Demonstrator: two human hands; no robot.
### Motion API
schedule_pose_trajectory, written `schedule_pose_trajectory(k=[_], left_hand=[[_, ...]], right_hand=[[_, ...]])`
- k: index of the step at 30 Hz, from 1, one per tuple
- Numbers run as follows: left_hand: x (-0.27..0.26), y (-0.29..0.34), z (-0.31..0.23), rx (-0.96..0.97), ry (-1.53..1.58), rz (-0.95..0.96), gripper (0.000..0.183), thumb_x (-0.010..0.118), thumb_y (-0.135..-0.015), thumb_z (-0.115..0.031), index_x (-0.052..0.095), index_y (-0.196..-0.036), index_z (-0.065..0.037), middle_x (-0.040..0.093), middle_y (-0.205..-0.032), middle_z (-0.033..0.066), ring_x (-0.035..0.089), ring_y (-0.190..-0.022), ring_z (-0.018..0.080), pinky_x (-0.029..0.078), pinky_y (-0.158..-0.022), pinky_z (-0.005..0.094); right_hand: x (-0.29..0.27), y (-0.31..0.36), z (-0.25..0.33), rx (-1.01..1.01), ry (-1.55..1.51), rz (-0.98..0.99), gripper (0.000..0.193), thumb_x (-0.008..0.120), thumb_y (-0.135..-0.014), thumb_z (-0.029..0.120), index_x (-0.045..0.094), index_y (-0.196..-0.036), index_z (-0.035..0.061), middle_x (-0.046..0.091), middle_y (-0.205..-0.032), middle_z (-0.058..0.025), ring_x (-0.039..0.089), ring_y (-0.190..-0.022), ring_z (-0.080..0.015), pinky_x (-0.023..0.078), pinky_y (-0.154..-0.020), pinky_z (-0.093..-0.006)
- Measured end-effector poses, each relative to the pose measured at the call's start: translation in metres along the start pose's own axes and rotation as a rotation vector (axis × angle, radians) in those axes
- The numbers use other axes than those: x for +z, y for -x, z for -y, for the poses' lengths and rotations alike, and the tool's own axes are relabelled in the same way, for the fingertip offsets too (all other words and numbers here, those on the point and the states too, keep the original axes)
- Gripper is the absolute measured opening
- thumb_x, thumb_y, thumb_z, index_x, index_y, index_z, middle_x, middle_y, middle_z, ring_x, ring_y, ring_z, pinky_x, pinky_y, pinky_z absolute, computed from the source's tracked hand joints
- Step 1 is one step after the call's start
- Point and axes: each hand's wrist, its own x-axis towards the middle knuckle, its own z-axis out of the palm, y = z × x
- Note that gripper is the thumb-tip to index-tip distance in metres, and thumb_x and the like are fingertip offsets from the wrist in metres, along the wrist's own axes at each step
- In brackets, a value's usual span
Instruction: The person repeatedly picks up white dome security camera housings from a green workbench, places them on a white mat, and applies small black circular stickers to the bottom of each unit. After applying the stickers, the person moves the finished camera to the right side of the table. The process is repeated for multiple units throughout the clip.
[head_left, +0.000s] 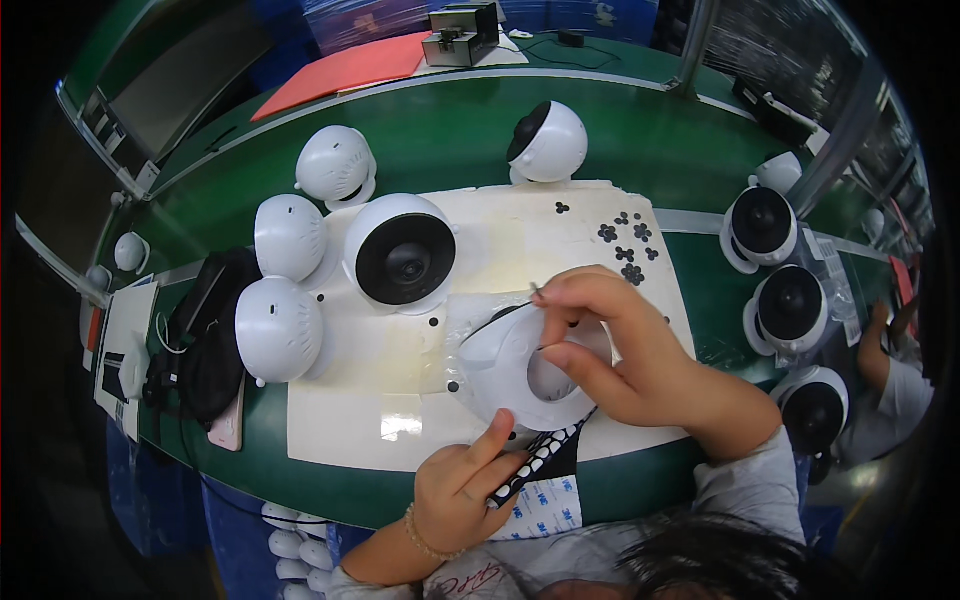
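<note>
My left hand (pixel 458 492) grips a white-dotted black strip (pixel 537 461), index finger extended. My right hand (pixel 628 362), half curled, hangs over the white housing (pixel 487 372) on the cream board (pixel 345 430), dark bit (pixel 537 290) at one fingertip; whether pinched, I can't tell. A black-faced camera (pixel 405 258) stands beyond.

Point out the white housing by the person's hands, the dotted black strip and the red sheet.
White housing (pixel 497 368): head view, on its smooth outer shell.
Dotted black strip (pixel 541 456): head view, midway along its dotted face.
Red sheet (pixel 345 77): head view, middle of its upper face.
</note>
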Motion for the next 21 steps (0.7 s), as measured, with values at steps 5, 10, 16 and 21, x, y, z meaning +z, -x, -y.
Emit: schedule_pose_trajectory(k=[5, 10, 16, 21], left_hand=[[0.0, 0.001, 0.001, 0.001, -0.014, -0.03, 0.03, 0.065, -0.052, -0.005, 0.064, -0.081, -0.005, 0.053, -0.118, 0.0161, 0.051, -0.049, 0.0167, 0.043, -0.048, 0.0248], [-0.001, 0.003, 0.001, 0.003, -0.027, 0.002, 0.028, 0.07, -0.056, -0.005, 0.062, -0.082, -0.004, 0.05, -0.121, 0.0195, 0.052, -0.052, 0.0186, 0.042, -0.049, 0.0263], [-0.003, 0.002, 0.001, 0.005, -0.02, 0.028, 0.027, 0.072, -0.058, -0.004, 0.061, -0.082, -0.004, 0.048, -0.122, 0.0212, 0.052, -0.052, 0.0198, 0.041, -0.049, 0.0269], [-0.001, 0.002, 0.0, -0.005, 0.004, 0.004, 0.024, 0.068, -0.058, -0.004, 0.061, -0.081, -0.004, 0.049, -0.122, 0.0202, 0.051, -0.05, 0.0197, 0.041, -0.048, 0.0267]], right_hand=[[0.01, -0.007, 0.001, 0.132, -0.041, 0.068, 0.043, 0.054, -0.075, -0.003, 0.041, -0.115, 0.0023, 0.055, -0.082, -0.0084, 0.052, -0.082, -0.0278, 0.036, -0.082, -0.0374], [0.012, -0.008, 0.001, 0.146, -0.01, 0.087, 0.04, 0.054, -0.075, -0.002, 0.044, -0.113, 0.0028, 0.055, -0.08, -0.0074, 0.052, -0.081, -0.0282, 0.036, -0.082, -0.0382], [0.006, 0.004, 0.014, -0.134, 0.541, 0.136, 0.042, 0.06, -0.074, 0.003, 0.045, -0.113, 0.007, 0.057, -0.098, -0.0111, 0.052, -0.102, -0.0303, 0.025, -0.096, -0.0487], [-0.005, 0.022, 0.029, -0.034, 0.506, 0.155, 0.028, 0.062, -0.075, 0.011, 0.053, -0.101, 0.0112, 0.043, -0.126, -0.016, 0.032, -0.124, -0.0386, 0.014, -0.1, -0.0525]])
